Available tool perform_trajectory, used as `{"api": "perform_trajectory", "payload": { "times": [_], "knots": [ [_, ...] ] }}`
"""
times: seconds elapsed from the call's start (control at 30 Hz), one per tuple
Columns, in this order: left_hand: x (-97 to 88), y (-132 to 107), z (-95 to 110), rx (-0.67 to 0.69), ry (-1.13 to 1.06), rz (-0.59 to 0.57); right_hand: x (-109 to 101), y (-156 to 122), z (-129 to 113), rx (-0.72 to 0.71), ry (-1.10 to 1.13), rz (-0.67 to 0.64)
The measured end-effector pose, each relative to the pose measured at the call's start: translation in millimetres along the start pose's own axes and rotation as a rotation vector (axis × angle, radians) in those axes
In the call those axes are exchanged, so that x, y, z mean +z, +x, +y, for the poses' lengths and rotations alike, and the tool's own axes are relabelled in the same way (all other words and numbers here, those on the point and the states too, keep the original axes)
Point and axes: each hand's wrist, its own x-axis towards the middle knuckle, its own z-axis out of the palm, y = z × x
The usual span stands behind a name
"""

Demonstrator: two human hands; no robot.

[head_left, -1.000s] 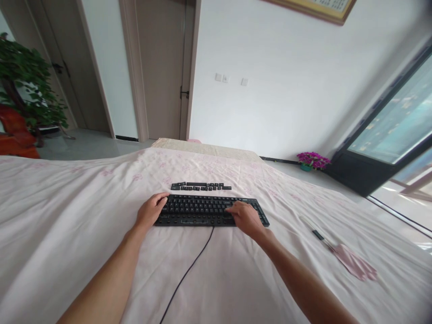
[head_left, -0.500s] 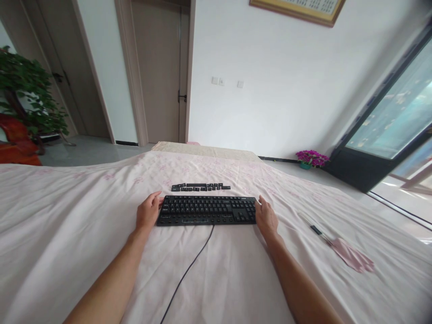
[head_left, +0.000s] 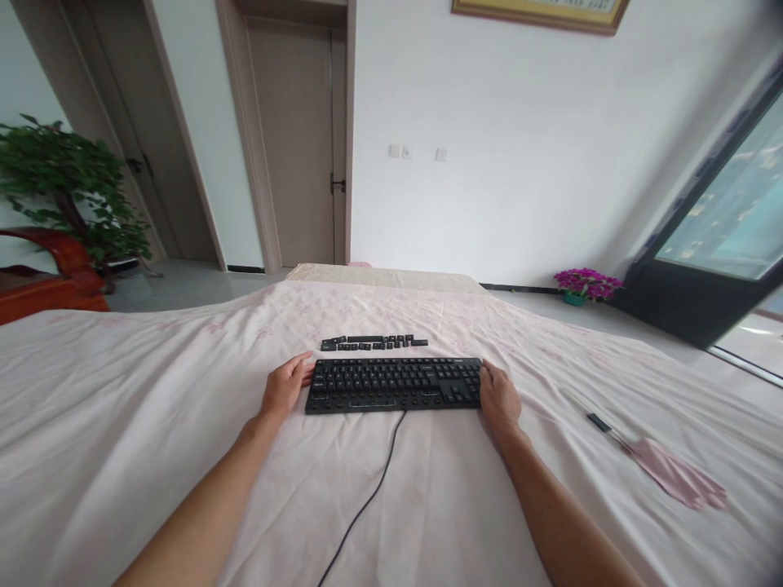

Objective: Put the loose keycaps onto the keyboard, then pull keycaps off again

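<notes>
A black keyboard (head_left: 397,385) lies on the pale floral cloth, its cable (head_left: 373,493) running from the near edge towards me. The row closest to me lacks its keycaps. My left hand (head_left: 286,385) holds the keyboard's left end, fingers against the side. At the opposite end, my right hand (head_left: 500,395) grips the right edge, its fingers bent around the corner. Just beyond the keyboard, loose black keycaps (head_left: 373,343) are laid out in two rows, with one long bar-shaped key (head_left: 365,338) among them.
To the right on the cloth (head_left: 440,489) lie a thin tool with a dark grip (head_left: 599,422) and a pink glove-like cloth (head_left: 676,473). Further off are a potted purple flower (head_left: 587,284), a wooden chair (head_left: 55,269), a green plant (head_left: 73,179) and closed doors (head_left: 297,139).
The view has turned slightly left, so everything sits further right. The keyboard has shifted a little to the right relative to the loose keycaps. My right fingers are bent more closely around its edge.
</notes>
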Motion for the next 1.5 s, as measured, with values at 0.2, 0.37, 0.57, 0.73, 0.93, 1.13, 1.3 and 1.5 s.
{"api": "perform_trajectory", "payload": {
  "times": [0.2,0.37,0.57,0.73,0.93,1.13,1.3,1.5],
  "knots": [
    [-1.5,-0.7,-0.4,0.024,0.049,-0.035,-1.4,0.4,0.9,-0.049,-0.02,-0.011],
    [-2.2,-3.9,3.2,0.035,0.081,-0.04,-1.2,2.4,3.2,-0.059,-0.018,-0.01],
    [-3.5,0.9,-5.1,0.036,0.093,-0.031,0.7,2.8,6.0,-0.079,-0.01,-0.002],
    [-4.8,2.1,-9.5,0.078,0.145,-0.041,1.2,1.8,6.9,-0.086,0.006,0.001],
    [-5.0,-1.1,-4.0,0.105,0.189,-0.05,1.6,1.5,6.1,-0.121,-0.015,0.012],
    [-5.6,-2.5,-0.2,0.16,0.279,-0.032,0.6,-1.9,3.8,-0.157,-0.081,0.012],
    [-5.3,-1.0,-1.4,0.134,0.214,-0.031,-11.3,-19.1,-23.8,-0.317,-0.174,0.108],
    [-3.8,1.0,-2.1,0.092,0.112,-0.032,-13.1,-33.7,-108.1,-0.602,-0.048,-0.087]
  ]
}}
